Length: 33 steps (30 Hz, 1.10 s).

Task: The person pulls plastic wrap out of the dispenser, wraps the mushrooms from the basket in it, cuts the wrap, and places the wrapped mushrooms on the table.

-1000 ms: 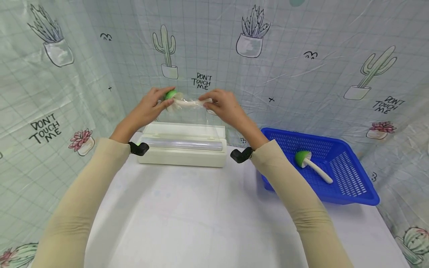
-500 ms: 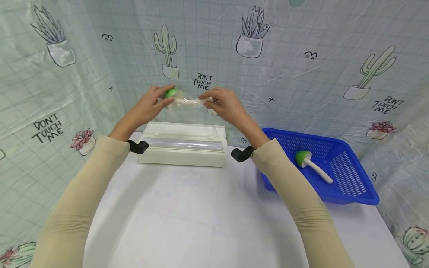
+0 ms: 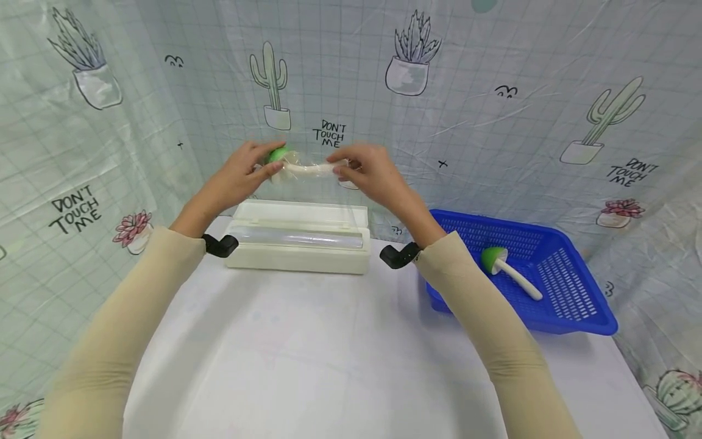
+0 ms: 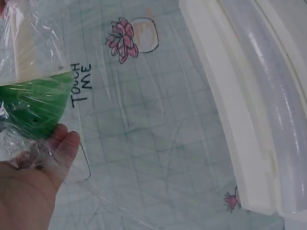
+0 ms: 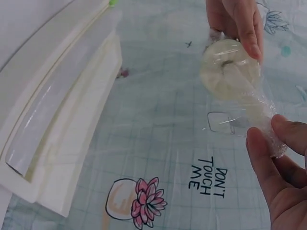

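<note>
Above the cling film box, both hands hold a mushroom-shaped piece (image 3: 307, 169) with a green cap (image 4: 41, 103) and a pale stem, wrapped in clear cling film. My left hand (image 3: 238, 174) grips the cap end, thumb and fingers around it. At the other end, my right hand (image 3: 375, 171) pinches the stem tip through crinkled film (image 5: 273, 136). The right wrist view shows the cap's pale underside (image 5: 216, 79) facing the camera. Thin film seems to run from the piece down toward the film roll (image 3: 298, 237), though its transparency makes the edges hard to see.
The white cling film box (image 3: 296, 261) stands lid up at the table's back. To the right, a blue plastic basket (image 3: 589, 268) holds a second green-capped mushroom piece (image 3: 515, 277). A patterned curtain (image 3: 356, 73) hangs close behind the hands.
Hands and wrapped mushroom piece stay almost in place over the box. Both wrists have shifted slightly outward, and the right hand's fingers have moved a little on the stem end.
</note>
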Each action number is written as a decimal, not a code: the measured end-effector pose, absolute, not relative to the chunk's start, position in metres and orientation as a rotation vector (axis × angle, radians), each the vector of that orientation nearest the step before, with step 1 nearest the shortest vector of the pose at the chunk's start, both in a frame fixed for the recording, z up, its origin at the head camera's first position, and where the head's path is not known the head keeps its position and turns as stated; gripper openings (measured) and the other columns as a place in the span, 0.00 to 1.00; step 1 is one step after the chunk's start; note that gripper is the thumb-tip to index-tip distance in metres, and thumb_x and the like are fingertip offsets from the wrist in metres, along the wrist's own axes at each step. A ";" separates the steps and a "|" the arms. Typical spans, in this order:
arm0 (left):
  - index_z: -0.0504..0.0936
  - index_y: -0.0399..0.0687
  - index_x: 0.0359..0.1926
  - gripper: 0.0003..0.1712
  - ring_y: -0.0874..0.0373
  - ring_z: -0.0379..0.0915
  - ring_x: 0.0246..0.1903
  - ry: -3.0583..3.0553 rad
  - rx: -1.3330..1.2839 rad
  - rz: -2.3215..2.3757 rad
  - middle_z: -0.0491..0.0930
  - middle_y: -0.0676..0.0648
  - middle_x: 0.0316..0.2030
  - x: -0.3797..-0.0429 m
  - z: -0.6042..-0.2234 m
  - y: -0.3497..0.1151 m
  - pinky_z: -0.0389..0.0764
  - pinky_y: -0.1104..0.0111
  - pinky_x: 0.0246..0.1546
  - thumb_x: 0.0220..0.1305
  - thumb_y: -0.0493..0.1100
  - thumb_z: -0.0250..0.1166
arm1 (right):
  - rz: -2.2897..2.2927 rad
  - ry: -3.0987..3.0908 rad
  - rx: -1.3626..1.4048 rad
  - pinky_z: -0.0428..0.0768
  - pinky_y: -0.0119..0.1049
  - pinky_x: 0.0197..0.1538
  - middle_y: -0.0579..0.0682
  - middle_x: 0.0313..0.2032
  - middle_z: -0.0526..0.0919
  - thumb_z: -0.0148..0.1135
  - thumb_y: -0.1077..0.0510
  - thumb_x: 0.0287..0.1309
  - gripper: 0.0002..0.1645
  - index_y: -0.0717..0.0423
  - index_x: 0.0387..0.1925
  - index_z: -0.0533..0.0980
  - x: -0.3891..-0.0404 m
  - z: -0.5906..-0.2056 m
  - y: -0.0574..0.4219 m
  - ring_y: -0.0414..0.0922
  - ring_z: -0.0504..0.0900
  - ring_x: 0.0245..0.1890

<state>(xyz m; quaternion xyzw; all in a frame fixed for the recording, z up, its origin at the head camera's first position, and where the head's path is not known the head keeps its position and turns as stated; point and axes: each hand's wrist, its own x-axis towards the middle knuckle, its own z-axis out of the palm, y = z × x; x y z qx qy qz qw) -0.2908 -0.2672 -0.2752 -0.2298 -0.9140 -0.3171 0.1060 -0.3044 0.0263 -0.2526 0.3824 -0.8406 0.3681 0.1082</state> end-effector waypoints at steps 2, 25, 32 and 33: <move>0.62 0.50 0.78 0.33 0.40 0.67 0.54 -2.686 -0.668 -0.929 0.69 0.34 0.57 -0.280 -0.281 -0.266 0.72 0.45 0.50 0.80 0.57 0.49 | 1.132 -2.460 1.126 0.85 0.31 0.43 0.53 0.49 0.87 0.65 0.62 0.68 0.15 0.59 0.54 0.83 -0.296 -0.258 0.029 0.44 0.89 0.38; 0.72 0.46 0.70 0.36 0.53 0.66 0.32 -2.880 -0.205 -1.036 0.71 0.44 0.38 -0.185 -0.455 -0.255 0.69 0.63 0.30 0.76 0.65 0.53 | 1.183 -2.769 1.189 0.77 0.28 0.32 0.52 0.49 0.83 0.70 0.66 0.60 0.29 0.58 0.63 0.76 -0.213 -0.464 0.030 0.36 0.76 0.30; 0.71 0.47 0.71 0.37 0.52 0.68 0.36 -2.845 -0.176 -1.148 0.73 0.44 0.41 -0.183 -0.459 -0.254 0.73 0.64 0.32 0.76 0.67 0.51 | 1.722 -2.823 1.010 0.87 0.35 0.39 0.59 0.62 0.75 0.54 0.65 0.75 0.24 0.55 0.69 0.67 -0.217 -0.471 0.027 0.49 0.89 0.40; 0.71 0.46 0.71 0.37 0.51 0.69 0.37 -2.834 -0.167 -1.176 0.74 0.43 0.43 -0.183 -0.459 -0.254 0.73 0.63 0.34 0.76 0.67 0.51 | 1.865 -2.783 0.985 0.88 0.39 0.42 0.60 0.63 0.73 0.52 0.65 0.76 0.24 0.53 0.69 0.66 -0.218 -0.471 0.028 0.52 0.88 0.44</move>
